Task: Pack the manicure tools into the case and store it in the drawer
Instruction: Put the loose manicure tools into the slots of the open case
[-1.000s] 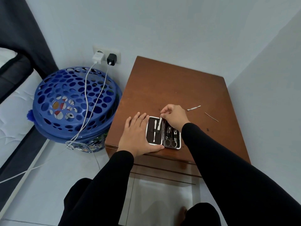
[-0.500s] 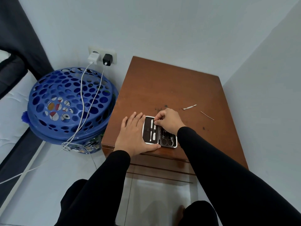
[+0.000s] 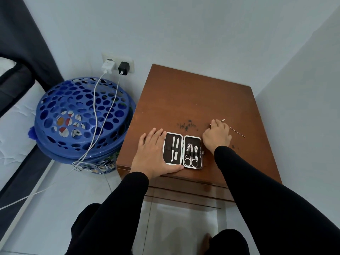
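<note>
Brown nightstand (image 3: pixel 193 100): our left hand (image 3: pixel 152 153) flat, steadying open case (image 3: pixel 183 150); right hand (image 3: pixel 217 136) curled over loose tool (image 3: pixel 223 120), grasp unclear.

sleeves: long, black, snug to wrists | left hand (image 3: pixel 152 153): bare | right hand (image 3: pixel 217 137): bare | legs: black trousers

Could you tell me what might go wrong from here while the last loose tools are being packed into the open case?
1. The thin pin-like tool lies past the right hand, which is reaching at the flat white tool; a careless sweep could knock it away.
2. The case lies near the front edge of the nightstand, steadied only by the left hand; a nudge might tip it off.
</note>
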The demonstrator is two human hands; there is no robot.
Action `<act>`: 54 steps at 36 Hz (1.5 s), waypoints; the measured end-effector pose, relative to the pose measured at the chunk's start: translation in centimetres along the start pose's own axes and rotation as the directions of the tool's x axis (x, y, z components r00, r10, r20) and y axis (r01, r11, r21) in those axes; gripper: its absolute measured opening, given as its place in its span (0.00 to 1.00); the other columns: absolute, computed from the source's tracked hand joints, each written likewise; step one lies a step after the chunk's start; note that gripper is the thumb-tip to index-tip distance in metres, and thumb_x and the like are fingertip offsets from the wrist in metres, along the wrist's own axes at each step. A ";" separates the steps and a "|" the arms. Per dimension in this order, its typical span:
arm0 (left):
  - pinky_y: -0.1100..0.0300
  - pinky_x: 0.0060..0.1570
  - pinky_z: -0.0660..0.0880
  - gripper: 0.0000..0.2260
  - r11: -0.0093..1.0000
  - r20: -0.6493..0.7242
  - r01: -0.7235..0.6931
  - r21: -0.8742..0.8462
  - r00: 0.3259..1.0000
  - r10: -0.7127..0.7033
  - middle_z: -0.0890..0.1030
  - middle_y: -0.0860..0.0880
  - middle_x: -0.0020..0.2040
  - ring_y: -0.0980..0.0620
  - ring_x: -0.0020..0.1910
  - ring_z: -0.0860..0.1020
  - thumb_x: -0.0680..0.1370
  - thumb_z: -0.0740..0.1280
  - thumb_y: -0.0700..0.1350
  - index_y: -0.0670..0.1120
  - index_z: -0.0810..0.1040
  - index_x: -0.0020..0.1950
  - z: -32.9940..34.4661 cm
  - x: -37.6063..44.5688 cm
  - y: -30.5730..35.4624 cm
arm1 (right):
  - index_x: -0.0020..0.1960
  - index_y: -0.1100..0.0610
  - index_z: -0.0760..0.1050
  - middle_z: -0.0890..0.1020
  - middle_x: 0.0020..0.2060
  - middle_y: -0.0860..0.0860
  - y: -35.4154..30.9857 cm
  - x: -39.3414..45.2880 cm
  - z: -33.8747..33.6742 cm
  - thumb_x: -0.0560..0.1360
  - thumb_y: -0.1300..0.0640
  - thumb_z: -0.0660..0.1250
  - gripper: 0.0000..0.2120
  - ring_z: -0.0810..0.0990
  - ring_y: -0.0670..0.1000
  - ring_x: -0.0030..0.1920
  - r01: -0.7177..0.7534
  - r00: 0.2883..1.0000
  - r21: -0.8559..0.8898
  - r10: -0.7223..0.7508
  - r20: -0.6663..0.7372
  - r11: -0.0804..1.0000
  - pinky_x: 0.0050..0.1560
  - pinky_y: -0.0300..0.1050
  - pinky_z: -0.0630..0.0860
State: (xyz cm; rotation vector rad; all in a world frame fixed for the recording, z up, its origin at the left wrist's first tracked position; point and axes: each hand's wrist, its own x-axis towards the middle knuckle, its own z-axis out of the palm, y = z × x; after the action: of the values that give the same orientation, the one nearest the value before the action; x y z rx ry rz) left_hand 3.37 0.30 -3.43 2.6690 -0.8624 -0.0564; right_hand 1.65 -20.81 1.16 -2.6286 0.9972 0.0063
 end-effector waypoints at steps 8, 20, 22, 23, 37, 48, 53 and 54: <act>0.47 0.75 0.44 0.56 1.000 0.002 0.001 0.002 1.000 -0.001 0.55 0.50 0.78 0.51 0.78 0.47 0.59 0.53 0.81 0.45 0.53 0.78 -0.2 0.0 0.1 | 0.75 0.56 0.62 0.60 0.77 0.48 0.8 0.5 0.2 0.80 0.54 0.50 0.24 0.50 0.53 0.78 0.019 0.999 -0.001 -0.019 0.042 1.000 0.73 0.59 0.52; 0.46 0.75 0.45 0.56 1.000 -0.009 -0.004 0.001 1.000 0.004 0.57 0.50 0.78 0.51 0.78 0.48 0.60 0.55 0.80 0.45 0.54 0.77 0.0 0.0 0.0 | 0.47 0.53 0.84 0.83 0.51 0.49 1.3 -0.1 0.7 0.77 0.52 0.64 0.10 0.69 0.53 0.62 0.047 0.986 0.088 -0.032 -0.165 0.995 0.60 0.50 0.64; 0.46 0.75 0.45 0.56 1.000 -0.004 -0.003 0.010 1.000 0.003 0.56 0.50 0.78 0.51 0.78 0.48 0.59 0.54 0.81 0.45 0.53 0.78 0.0 0.0 0.0 | 0.46 0.53 0.83 0.83 0.50 0.49 1.4 -0.2 0.5 0.76 0.53 0.66 0.08 0.69 0.53 0.62 0.038 0.985 0.096 -0.021 -0.173 0.995 0.59 0.50 0.64; 0.46 0.75 0.45 0.57 1.000 -0.003 -0.002 0.014 1.000 0.002 0.56 0.50 0.78 0.51 0.78 0.48 0.59 0.54 0.81 0.45 0.53 0.78 0.0 0.0 0.0 | 0.46 0.52 0.83 0.83 0.50 0.49 1.4 -0.3 0.4 0.76 0.53 0.66 0.08 0.69 0.53 0.61 0.031 0.986 0.103 -0.013 -0.169 0.994 0.59 0.49 0.64; 0.46 0.75 0.44 0.57 1.000 0.010 -0.001 0.016 1.000 0.001 0.55 0.50 0.78 0.51 0.78 0.47 0.59 0.53 0.81 0.45 0.52 0.78 -0.1 0.0 0.1 | 0.74 0.54 0.61 0.65 0.72 0.54 1.5 0.5 -1.1 0.72 0.47 0.71 0.35 0.60 0.57 0.72 -0.083 0.996 0.082 0.084 -0.019 0.993 0.69 0.55 0.62; 0.47 0.75 0.44 0.57 1.000 0.003 -0.002 0.018 1.000 0.001 0.56 0.50 0.78 0.50 0.78 0.48 0.59 0.53 0.81 0.45 0.53 0.77 0.0 0.0 0.1 | 0.68 0.53 0.69 0.77 0.61 0.52 1.4 0.7 -0.9 0.71 0.49 0.73 0.28 0.66 0.56 0.67 -0.050 0.997 0.136 0.057 -0.047 0.989 0.64 0.52 0.66; 0.46 0.75 0.45 0.57 1.000 0.003 -0.001 0.021 1.000 0.001 0.56 0.50 0.78 0.50 0.78 0.48 0.59 0.53 0.81 0.45 0.53 0.78 -0.1 0.0 0.1 | 0.70 0.53 0.65 0.81 0.55 0.51 0.8 0.3 -0.6 0.72 0.57 0.72 0.29 0.67 0.56 0.66 -0.003 0.999 0.218 0.014 -0.048 0.976 0.63 0.52 0.68; 0.46 0.75 0.45 0.57 1.000 0.003 -0.001 0.020 1.000 0.001 0.56 0.50 0.78 0.50 0.78 0.48 0.59 0.53 0.81 0.45 0.53 0.78 -0.1 0.0 0.1 | 0.73 0.53 0.63 0.78 0.61 0.53 0.6 0.3 -0.8 0.72 0.56 0.72 0.32 0.66 0.56 0.67 -0.002 0.999 0.178 0.010 -0.044 0.984 0.65 0.53 0.67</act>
State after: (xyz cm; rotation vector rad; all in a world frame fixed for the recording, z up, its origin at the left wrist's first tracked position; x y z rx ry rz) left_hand 3.35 0.26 -3.34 2.6878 -0.8691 -0.0523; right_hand 1.41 -21.70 1.65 -2.4731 0.9724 -0.1344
